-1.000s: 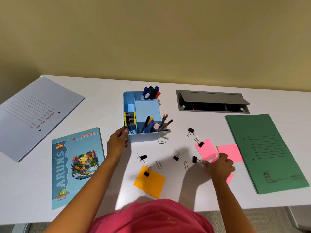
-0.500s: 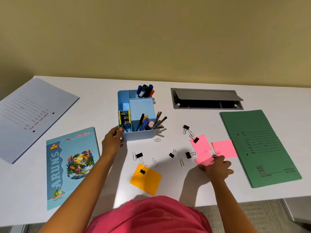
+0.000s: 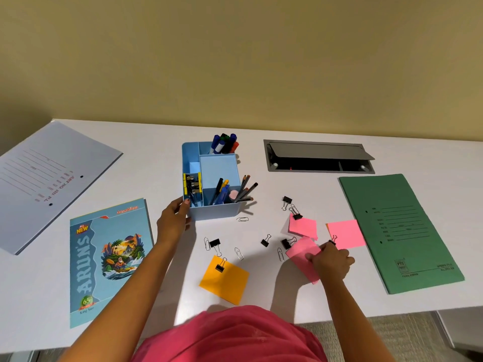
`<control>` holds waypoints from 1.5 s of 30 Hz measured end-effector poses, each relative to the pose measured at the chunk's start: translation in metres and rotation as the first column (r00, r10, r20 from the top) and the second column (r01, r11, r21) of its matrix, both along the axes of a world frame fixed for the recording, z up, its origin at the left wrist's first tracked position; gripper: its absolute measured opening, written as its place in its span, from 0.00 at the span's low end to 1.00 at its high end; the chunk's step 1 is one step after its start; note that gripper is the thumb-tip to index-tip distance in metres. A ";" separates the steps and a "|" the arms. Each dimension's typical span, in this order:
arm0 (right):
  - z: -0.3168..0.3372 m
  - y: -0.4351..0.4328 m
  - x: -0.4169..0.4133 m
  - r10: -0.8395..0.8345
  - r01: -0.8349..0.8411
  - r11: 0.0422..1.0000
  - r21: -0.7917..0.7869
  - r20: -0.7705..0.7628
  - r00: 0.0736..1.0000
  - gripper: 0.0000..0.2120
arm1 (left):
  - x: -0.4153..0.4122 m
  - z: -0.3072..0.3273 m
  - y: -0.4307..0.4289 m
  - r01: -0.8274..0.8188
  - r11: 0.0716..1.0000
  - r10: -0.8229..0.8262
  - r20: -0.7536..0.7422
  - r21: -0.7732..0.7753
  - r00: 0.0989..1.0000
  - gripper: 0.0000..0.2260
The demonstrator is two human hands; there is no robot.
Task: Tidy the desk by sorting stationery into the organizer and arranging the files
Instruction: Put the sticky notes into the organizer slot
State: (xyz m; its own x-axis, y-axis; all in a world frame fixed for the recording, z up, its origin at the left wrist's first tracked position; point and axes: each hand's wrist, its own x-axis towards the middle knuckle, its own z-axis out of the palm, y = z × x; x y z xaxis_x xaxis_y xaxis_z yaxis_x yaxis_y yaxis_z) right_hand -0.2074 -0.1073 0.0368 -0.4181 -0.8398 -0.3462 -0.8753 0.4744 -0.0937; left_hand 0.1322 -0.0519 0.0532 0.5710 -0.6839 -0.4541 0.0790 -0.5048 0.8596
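Far left of the organizer [image 3: 214, 212], the white file [image 3: 52, 178] — cropped by the frame edge. Front-right of the organizer, the pink note [image 3: 300, 253] — near corner hidden under the right hand [image 3: 332, 265].

Light blue organizer [image 3: 214, 214], green file [image 3: 400, 231], pink notes [image 3: 303, 226], orange note [image 3: 224, 280].

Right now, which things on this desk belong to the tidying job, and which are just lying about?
Job: blue plastic organizer, black binder clips, silver paper clips, pink sticky notes, orange sticky pad, green card file, pale lilac card file, probably the blue illustrated notebook.
Lying about: grey cable hatch, white desk.
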 end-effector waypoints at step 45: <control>0.095 0.011 0.156 0.838 -0.347 0.336 -0.876 0.111 0.534 0.09 | 0.023 0.061 -0.126 -0.042 0.988 0.108 0.462 -0.151 0.880 0.18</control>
